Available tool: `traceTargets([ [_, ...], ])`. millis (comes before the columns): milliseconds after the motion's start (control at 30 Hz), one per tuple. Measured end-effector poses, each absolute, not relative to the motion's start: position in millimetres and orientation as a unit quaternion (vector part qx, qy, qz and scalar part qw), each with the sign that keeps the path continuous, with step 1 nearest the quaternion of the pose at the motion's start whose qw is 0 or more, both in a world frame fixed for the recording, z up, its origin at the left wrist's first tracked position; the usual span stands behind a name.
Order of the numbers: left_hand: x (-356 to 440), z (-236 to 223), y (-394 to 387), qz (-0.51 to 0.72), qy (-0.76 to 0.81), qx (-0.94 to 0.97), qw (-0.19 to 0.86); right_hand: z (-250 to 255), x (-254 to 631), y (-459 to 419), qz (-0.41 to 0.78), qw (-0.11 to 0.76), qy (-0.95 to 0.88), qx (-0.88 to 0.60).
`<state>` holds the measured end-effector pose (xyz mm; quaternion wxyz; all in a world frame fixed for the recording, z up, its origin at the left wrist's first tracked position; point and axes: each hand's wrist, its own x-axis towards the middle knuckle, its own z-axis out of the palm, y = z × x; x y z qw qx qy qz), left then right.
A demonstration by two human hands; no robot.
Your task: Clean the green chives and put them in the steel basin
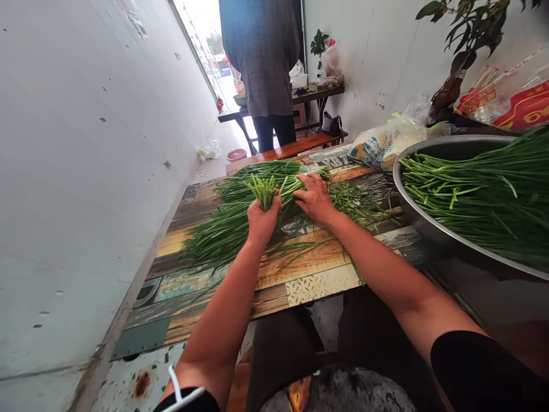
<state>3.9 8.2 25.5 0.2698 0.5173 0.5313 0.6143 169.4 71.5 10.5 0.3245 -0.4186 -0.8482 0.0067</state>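
Observation:
My left hand (262, 220) is wrapped around a bunch of garlic chives (263, 190), cut stem ends pointing up and long green leaves trailing left over the table. To its right, my right hand (316, 197) lies over more pale chive stems (292, 186), thumb and fingers curled onto them. Beyond both hands, a heap of chives (261, 171) lies on the wood-patterned table (309, 260). Loose trimmings and thin scraps (358, 200) are scattered right of my right hand.
At the right stands a large metal basin (422, 220) full of chives. Plastic bags (381, 143) sit behind it, near a potted plant (472, 34). A white wall (86, 171) runs along the left. Another person (268, 63) stands at a table farther back.

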Motion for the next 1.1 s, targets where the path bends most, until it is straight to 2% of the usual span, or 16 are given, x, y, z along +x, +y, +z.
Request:
traceTargets([
  [133, 2, 25, 9, 0.631, 0.545, 0.502, 0.229, 26, 182, 66, 0.047, 0.325, -0.87, -0.367],
  [267, 2, 23, 10, 0.624, 0.551, 0.515, 0.204, 39, 196, 59, 0.21, 0.171, -0.907, -0.323],
  [333, 2, 22, 10, 0.613, 0.555, 0.526, 0.199, 43, 198, 58, 0.228, 0.133, -0.898, -0.352],
  [567, 1, 20, 11, 0.616, 0.558, 0.525, 0.185, 45, 202, 64, 0.153, 0.225, -0.827, -0.492],
  [700, 2, 20, 10, 0.612, 0.559, 0.527, 0.186, 40, 200, 65, 0.146, 0.274, -0.801, -0.511],
  [900, 4, 26, 6, 0.588, 0.57, 0.544, 0.182, 37, 194, 63, 0.114, 0.291, -0.828, -0.465],
  [1100, 5, 29, 4, 0.57, 0.567, 0.561, 0.198, 39, 195, 64, 0.135, 0.269, -0.803, -0.514],
])
